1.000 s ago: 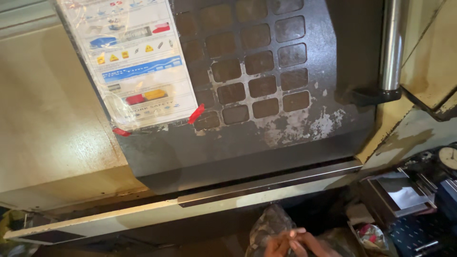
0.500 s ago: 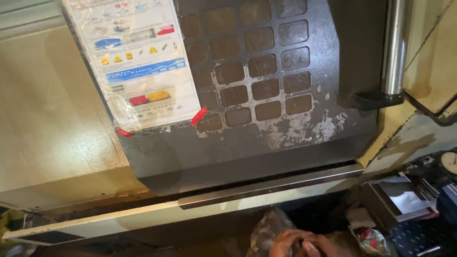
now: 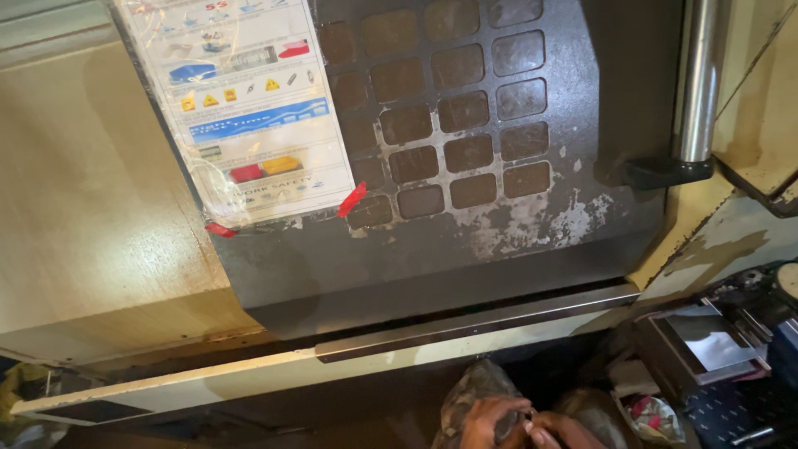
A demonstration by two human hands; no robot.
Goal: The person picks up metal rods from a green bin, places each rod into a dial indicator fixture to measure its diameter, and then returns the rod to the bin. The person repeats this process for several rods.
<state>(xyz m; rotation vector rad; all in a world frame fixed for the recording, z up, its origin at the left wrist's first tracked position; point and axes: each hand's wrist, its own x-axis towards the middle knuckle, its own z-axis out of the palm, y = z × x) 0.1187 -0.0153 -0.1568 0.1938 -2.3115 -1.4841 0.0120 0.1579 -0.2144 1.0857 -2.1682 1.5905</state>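
Grey and small, something sits pinched between the fingertips (image 3: 525,426) of both hands at the bottom edge of the view, too small and too dark to tell what it is. The left hand (image 3: 486,420) curls its fingers around it from one side, and the right hand (image 3: 565,431) meets it from the other, thumbs and forefingers pressed together so the two hands touch. Just behind the hands lies a camouflage-patterned cloth (image 3: 472,391), crumpled in the shadow under the machine. Above it runs a long dark metal rail (image 3: 474,324) along a cream painted ledge (image 3: 191,378). Higher up stands the worn black machine door (image 3: 499,241), its paint scraped to bare metal in patches, with a grid of dirty square window panes (image 3: 465,108). A laminated safety sheet (image 3: 249,108) is fixed to the door with red tape. At the right edge a polished steel handle bar (image 3: 698,75) rises upright, and below it lies a cluttered tray of dark metal parts (image 3: 706,341).
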